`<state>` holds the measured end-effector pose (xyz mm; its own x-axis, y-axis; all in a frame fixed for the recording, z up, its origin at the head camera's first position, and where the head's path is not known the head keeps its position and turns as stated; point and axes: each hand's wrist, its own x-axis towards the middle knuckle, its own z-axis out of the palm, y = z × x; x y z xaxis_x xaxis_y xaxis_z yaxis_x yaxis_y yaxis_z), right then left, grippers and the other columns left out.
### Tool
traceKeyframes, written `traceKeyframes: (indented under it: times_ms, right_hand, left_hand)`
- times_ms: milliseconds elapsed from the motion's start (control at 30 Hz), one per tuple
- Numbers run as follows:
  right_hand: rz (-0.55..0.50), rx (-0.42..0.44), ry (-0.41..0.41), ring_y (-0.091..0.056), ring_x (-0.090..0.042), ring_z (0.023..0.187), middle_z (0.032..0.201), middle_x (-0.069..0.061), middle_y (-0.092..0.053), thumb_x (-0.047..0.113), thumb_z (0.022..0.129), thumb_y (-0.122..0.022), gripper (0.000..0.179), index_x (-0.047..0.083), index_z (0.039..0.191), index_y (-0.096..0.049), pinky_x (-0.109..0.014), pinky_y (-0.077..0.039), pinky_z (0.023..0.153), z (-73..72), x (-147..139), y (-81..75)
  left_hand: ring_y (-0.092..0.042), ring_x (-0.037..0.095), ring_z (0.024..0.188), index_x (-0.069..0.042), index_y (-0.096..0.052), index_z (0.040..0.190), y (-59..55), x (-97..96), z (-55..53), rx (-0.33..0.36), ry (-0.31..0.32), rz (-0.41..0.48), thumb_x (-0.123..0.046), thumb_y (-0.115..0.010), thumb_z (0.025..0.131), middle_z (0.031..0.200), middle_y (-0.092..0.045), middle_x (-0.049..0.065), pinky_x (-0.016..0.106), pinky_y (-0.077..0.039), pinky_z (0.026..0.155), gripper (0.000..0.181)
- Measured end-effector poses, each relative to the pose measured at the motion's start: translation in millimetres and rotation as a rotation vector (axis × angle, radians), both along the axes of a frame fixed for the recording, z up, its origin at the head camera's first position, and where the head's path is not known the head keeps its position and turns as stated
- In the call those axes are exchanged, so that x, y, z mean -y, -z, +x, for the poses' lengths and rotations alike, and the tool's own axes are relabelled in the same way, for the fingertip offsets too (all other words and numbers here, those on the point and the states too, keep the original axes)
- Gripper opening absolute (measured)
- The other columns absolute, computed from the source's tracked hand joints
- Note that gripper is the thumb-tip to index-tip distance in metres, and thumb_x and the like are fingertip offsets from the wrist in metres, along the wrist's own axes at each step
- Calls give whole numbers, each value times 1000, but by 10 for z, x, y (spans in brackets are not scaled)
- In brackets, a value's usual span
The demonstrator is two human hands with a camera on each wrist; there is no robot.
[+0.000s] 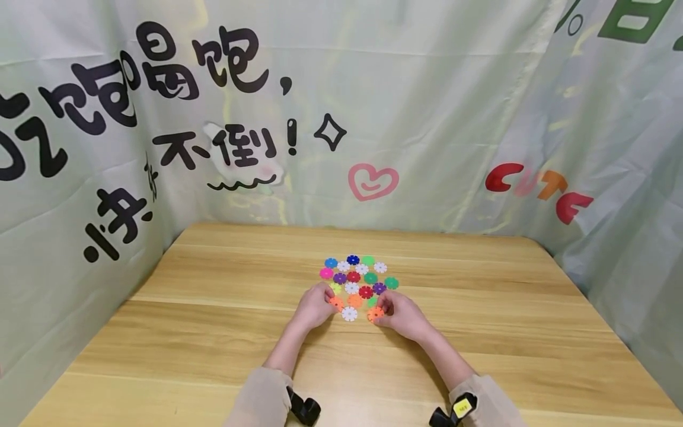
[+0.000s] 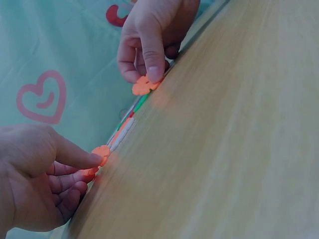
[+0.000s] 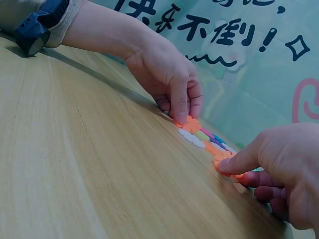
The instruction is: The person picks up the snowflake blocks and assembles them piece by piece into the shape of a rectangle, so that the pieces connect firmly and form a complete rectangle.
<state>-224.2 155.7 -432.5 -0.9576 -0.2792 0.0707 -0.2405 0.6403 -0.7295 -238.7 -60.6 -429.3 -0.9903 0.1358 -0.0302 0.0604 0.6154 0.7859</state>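
Several flat notched plastic discs in many colours lie in a cluster on the wooden table. At the cluster's near left, my left hand pinches an orange disc between thumb and fingers. Over at the near right, my right hand pinches another orange disc, tilted up a little in the left wrist view. A white disc lies flat between the two hands, and a third orange disc sits just behind it. A green disc is partly hidden by the right fingers.
Behind these lie red, purple, blue and pink discs. The wooden table reaches back to a printed cloth that hangs round its back and sides.
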Motion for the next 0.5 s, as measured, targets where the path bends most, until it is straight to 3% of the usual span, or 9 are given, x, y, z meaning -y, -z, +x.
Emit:
traceKeyframes:
  times_ms: [367,500]
  right_hand:
    - [-3,-21,-15,-45,-15,67,72,1,-50,4,79,-71,18,9,85,-55,-26,-38,60,11,-38,-29]
    - [-18,-54,-46,-46,-14,67,73,2,-52,4,81,-69,13,9,87,-59,-25,-40,60,27,-45,-27]
  left_hand:
    - [-54,21,78,2,-62,101,-25,19,16,11,16,16,0,-63,81,85,-59,7,34,-50,70,19]
    - [-53,19,72,1,-63,99,-40,35,38,18,38,63,-2,-59,85,82,-59,7,30,-48,62,15]
